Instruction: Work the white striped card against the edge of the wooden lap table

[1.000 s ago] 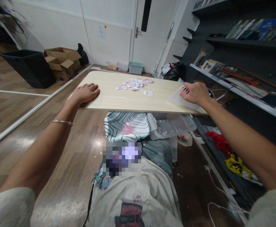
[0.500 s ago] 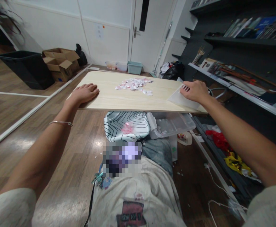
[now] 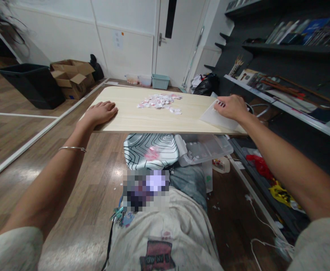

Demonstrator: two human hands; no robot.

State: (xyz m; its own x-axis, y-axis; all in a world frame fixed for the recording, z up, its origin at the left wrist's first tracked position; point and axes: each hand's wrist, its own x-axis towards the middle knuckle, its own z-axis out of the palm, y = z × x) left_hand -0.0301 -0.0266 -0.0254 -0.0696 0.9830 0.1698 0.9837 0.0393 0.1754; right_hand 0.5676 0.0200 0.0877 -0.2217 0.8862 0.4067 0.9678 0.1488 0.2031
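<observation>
A pale wooden board [image 3: 142, 122] lies in front of me. Near its left end, my left hand [image 3: 102, 113] rests flat on the surface with fingers stretched out. At the right end, my right hand [image 3: 230, 107] is closed on the upper edge of a translucent white sheet [image 3: 217, 117], perhaps thin plastic; its lower part lies against the board. Dark stripes show beside the fingers. Between my hands, toward the far edge, is a loose heap of small white and pinkish paper pieces [image 3: 161, 100]. Neither hand touches this heap.
Below the board are a black-and-white patterned cushion-like thing [image 3: 150, 148] and a clear plastic box [image 3: 204, 150] holding white scraps. Dark shelves [image 3: 283, 60] stand at right. A black bin [image 3: 32, 84] and cardboard boxes [image 3: 73, 75] are at left. A cord [image 3: 257, 222] lies on the floor.
The view has shifted very slightly. Both hands, the white sheet and the paper heap keep their places on the board.
</observation>
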